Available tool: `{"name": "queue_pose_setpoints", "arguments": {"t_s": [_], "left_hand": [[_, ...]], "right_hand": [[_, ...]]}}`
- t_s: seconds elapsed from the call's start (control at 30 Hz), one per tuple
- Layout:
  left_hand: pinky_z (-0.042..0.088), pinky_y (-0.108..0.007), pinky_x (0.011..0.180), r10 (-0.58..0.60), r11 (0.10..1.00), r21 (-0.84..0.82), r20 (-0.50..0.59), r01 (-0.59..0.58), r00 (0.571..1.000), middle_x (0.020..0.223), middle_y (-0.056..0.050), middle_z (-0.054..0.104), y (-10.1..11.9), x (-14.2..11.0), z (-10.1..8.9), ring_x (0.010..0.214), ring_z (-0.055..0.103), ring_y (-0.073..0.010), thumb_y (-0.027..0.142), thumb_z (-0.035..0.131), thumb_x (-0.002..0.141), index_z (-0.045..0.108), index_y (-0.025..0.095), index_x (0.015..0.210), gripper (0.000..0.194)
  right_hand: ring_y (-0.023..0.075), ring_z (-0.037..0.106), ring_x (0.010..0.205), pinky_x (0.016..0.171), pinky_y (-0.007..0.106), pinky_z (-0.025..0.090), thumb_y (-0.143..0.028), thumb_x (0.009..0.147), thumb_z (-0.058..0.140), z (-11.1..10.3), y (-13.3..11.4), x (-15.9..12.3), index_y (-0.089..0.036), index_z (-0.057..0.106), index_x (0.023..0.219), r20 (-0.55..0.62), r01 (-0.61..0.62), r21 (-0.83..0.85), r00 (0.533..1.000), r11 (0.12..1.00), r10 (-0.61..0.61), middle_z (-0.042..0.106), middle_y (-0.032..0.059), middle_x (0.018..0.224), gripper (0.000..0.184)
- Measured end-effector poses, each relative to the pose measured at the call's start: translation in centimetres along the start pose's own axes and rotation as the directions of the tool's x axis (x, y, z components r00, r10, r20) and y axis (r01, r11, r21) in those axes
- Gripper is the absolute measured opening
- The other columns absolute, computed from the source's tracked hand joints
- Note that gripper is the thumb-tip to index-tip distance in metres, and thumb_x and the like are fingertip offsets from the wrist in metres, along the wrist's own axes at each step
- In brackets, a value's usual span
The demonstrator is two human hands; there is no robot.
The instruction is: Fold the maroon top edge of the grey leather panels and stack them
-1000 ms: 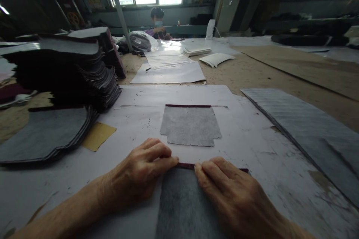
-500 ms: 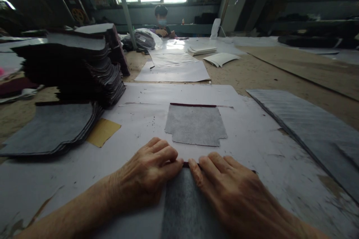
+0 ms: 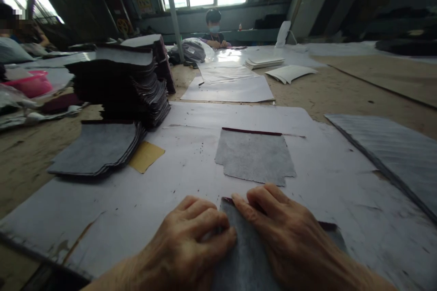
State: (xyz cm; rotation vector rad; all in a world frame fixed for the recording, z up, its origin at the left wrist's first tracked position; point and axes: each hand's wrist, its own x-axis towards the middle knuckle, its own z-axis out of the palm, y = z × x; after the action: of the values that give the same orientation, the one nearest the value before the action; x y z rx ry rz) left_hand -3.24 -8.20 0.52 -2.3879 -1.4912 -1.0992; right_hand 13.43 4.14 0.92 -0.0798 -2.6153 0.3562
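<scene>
A grey fabric piece [image 3: 239, 254] with a dark maroon strip along its far edge lies in front of me, mostly covered by my hands. My left hand [image 3: 194, 236] is closed, fingers curled, its thumb and forefinger on the left side of the piece. My right hand [image 3: 287, 227] bends over the same piece, its fingertips pressed together on the strip; a corner shows beyond the wrist. Just ahead, a second grey piece [image 3: 254, 157] with notched corners and a maroon strip lies flat.
White sheets [image 3: 184, 145] cover the work surface. On the left stand a tall dark stack [image 3: 126, 86], a lower grey stack [image 3: 95, 145] and a yellow card [image 3: 146, 157]. Layered grey sheets [image 3: 392, 145] lie at right. A person [image 3: 215, 32] sits across the table; another is at far left.
My left hand has slid from the strip back toward me along the piece. The right hand stays at the strip. My view has turned left, bringing a pink basin into sight.
</scene>
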Motion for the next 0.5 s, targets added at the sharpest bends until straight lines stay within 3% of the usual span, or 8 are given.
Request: {"name": "queue_pose_setpoints", "arguments": {"t_s": [0.13, 0.5], "left_hand": [[0.042, -0.033, 0.065, -0.022, 0.999, 0.044, 0.015, 0.022, 1.000, 0.083, -0.008, 0.060, 0.55, -0.68, 0.93, 0.074, 0.052, -0.0181, 0.011, 0.038, 0.078, 0.058, 0.013, 0.099, 0.029], [0.043, -0.035, 0.065, -0.024, 0.998, 0.053, 0.056, 0.021, 0.998, 0.084, -0.008, 0.059, 0.57, -0.60, 0.45, 0.074, 0.051, -0.0189, 0.011, 0.038, 0.076, 0.057, 0.012, 0.102, 0.031]], "right_hand": [[0.0176, 0.047, 0.076, 0.063, 0.030, 0.048, -0.002, 0.079, 0.035, -0.03, 0.01, 0.27, -0.011, 0.053, 0.116, 0.048, -0.027, -0.011, 0.998, 1.000, 0.028, 0.051, 0.0083, 0.083, 0.042], [0.0197, 0.047, 0.076, 0.061, 0.033, 0.047, -0.002, 0.072, 0.038, 0.36, -0.38, 0.64, -0.018, 0.048, 0.122, 0.180, -0.075, -0.108, 0.979, 0.991, 0.094, 0.049, 0.0088, 0.087, 0.054]]}}
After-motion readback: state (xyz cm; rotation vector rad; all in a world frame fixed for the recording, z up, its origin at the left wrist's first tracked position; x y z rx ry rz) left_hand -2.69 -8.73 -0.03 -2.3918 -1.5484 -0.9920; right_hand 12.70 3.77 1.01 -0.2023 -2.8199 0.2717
